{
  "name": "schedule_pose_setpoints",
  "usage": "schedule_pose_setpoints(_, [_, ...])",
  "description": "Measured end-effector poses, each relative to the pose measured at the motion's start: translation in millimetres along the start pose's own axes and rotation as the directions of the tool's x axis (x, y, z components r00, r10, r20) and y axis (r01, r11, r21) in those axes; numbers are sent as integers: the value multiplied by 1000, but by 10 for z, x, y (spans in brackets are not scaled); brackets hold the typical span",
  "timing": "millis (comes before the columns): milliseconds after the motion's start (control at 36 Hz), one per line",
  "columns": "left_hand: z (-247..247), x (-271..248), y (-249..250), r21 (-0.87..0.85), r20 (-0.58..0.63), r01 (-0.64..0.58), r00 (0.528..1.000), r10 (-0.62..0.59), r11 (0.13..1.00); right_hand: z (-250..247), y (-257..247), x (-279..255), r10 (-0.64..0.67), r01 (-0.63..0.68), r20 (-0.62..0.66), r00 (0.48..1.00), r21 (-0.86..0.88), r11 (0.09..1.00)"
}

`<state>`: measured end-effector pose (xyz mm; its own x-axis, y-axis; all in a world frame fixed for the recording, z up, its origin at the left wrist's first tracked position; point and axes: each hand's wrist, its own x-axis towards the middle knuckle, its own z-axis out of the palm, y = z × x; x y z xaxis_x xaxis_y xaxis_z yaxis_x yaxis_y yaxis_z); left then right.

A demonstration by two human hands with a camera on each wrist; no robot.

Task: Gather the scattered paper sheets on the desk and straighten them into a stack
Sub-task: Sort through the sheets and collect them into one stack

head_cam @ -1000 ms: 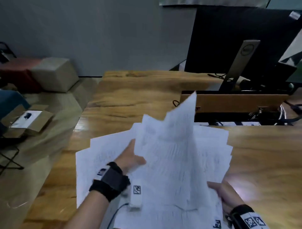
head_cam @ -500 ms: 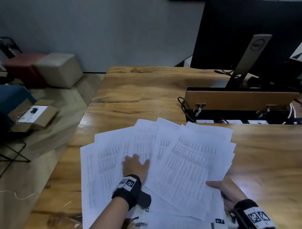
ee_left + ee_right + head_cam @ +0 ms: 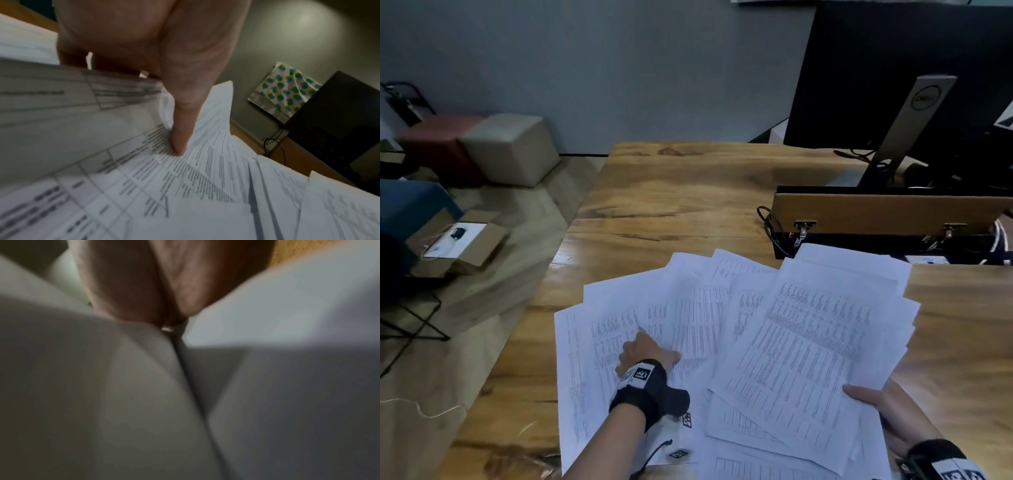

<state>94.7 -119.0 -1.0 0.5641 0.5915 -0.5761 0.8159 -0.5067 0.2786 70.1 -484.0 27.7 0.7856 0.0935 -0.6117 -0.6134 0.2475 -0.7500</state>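
Several printed paper sheets (image 3: pixel 808 342) lie fanned and overlapping on the near part of the wooden desk (image 3: pixel 688 192). My left hand (image 3: pixel 645 349) rests on the left part of the fan. In the left wrist view its thumb (image 3: pixel 183 129) presses on a printed sheet (image 3: pixel 185 194) while its fingers are tucked under a sheet's edge. My right hand (image 3: pixel 876 399) holds the near right corner of the top bundle, thumb on top and fingers hidden beneath. The right wrist view shows only blurred sheets (image 3: pixel 287 305) round the fingers (image 3: pixel 144 280).
A raised wooden cable flap (image 3: pixel 876 212) with cables (image 3: pixel 774 226) stands just behind the sheets. Behind it are a dark monitor (image 3: pixel 893 68) and its stand (image 3: pixel 907 126). The desk's left edge runs near the sheets. A cardboard box (image 3: pixel 462 243) and cube stools (image 3: pixel 513 147) sit on the floor.
The sheet my left hand held up a second ago now lies flat on the fan. That hand has moved left and lower onto the left sheets. My right hand keeps its hold.
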Motion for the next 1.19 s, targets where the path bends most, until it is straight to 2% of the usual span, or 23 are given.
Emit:
schedule_pose_setpoints(194, [-69, 2, -102, -232, -24, -126, 992, 124, 965, 2, 13, -15, -17, 17, -1, 1000, -8, 1000])
schedule_pose_setpoints(306, [-210, 42, -218, -323, -59, -131, 991, 118, 937, -13, 18, 2, -39, 38, -32, 999, -39, 999])
schedule_pose_setpoints(417, [-382, 163, -448, -290, -197, -45, 980, -13, 956, -37, 37, 37, -41, 39, -48, 998, -47, 998])
schedule_pose_setpoints(528, [-390, 193, -563, -164, -174, 157, 967, -185, 974, -27, 57, 67, -37, 34, -45, 998, -65, 997])
schedule_pose_setpoints(611, [-296, 185, -598, -104, -190, 169, 964, -187, 980, 14, 49, 83, -45, 43, -21, 999, -80, 996])
schedule_pose_setpoints(667, [-246, 219, -603, -128, -209, 171, 958, -196, 977, 57, 38, 88, -56, 56, 1, 998, -99, 994])
schedule_pose_setpoints(805, [-284, 225, -486, -302, -140, 195, 959, -246, 933, 146, 12, 55, -39, 41, 42, 998, -43, 998])
schedule_pose_setpoints(917, [-335, 229, -516, -354, -89, 107, 985, -147, 929, 172, 28, 74, -34, 36, 40, 999, -63, 997])
schedule_pose_setpoints(1000, [-423, 182, -570, -380, -138, 3, 989, -60, 925, 194, 41, 85, -24, 26, 30, 999, -70, 997])
schedule_pose_setpoints(1111, [-715, -23, -567, -375, -224, -223, 964, 146, 900, 219, 41, 80, -14, 18, 57, 998, -71, 997])
schedule_pose_setpoints(1194, [-1090, -200, -538, -328, -248, -375, 920, 304, 867, 228, 53, 109, -1, 7, 72, 997, -76, 997])
